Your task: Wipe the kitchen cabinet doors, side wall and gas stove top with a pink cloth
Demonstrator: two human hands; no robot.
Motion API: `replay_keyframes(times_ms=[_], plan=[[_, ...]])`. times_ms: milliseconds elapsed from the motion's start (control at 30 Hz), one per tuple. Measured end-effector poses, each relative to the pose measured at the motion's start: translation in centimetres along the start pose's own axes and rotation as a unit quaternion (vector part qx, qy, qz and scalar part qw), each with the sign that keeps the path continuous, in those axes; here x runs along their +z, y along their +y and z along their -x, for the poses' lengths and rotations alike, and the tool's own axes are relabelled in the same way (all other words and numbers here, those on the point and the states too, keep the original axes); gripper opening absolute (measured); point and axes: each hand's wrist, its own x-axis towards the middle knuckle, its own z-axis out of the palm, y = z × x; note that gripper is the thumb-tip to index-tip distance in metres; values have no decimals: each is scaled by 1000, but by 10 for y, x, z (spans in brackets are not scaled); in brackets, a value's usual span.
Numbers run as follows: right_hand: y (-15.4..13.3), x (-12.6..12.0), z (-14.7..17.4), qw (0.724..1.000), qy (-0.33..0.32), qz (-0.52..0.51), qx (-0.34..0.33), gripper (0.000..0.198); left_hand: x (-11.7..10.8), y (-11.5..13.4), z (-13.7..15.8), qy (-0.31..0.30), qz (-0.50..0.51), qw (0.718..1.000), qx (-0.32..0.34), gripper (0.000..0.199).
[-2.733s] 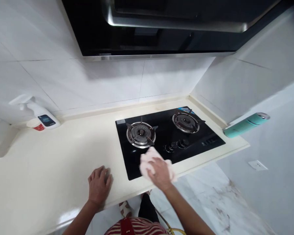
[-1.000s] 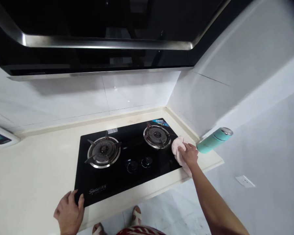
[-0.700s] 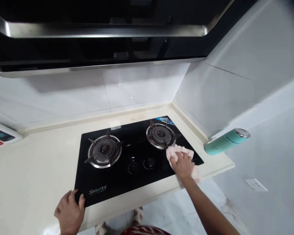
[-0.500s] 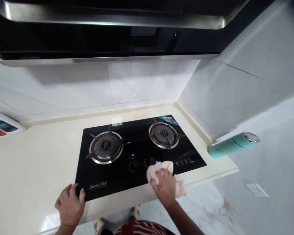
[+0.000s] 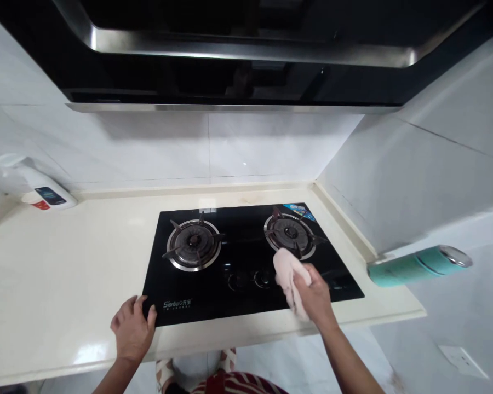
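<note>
My right hand (image 5: 315,295) grips a folded pale pink cloth (image 5: 290,276) over the front right part of a black glass gas hob (image 5: 238,246). The cloth covers some of the glass just right of the two control knobs (image 5: 263,279), below the right burner (image 5: 290,234). At the hob's front left corner my left hand (image 5: 133,325) rests on the counter edge, fingers apart, fingertips touching the glass by the printed brand name. The left burner (image 5: 194,245) lies farther back, with its pan supports in place.
A black range hood (image 5: 230,82) hangs low above the hob. To the right, a teal flask (image 5: 414,265) stands near the wall. A white spray bottle (image 5: 51,189) is at the back left of the cream counter (image 5: 94,257). A wall socket (image 5: 462,361) sits low on the right.
The view has shifted left, so things appear farther right. My right hand has lifted the cloth off the knob area, and the cloth is now bunched in a tighter fold. My left hand stays at the corner.
</note>
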Motion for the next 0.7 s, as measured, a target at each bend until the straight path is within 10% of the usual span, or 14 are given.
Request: replay_keyframes(times_ms=[200,400,700], plan=[[-57,65,-87,961,-131,156,-186,43,2,0,1,14,-2,1000,10,45],[-59,158,-109,903,-248,323,-135,49,-1,1,3,28,-9,999,17,43],[-30,114,-89,833,-373,365,-182,37,-2,3,4,9,-2,1000,2,40]])
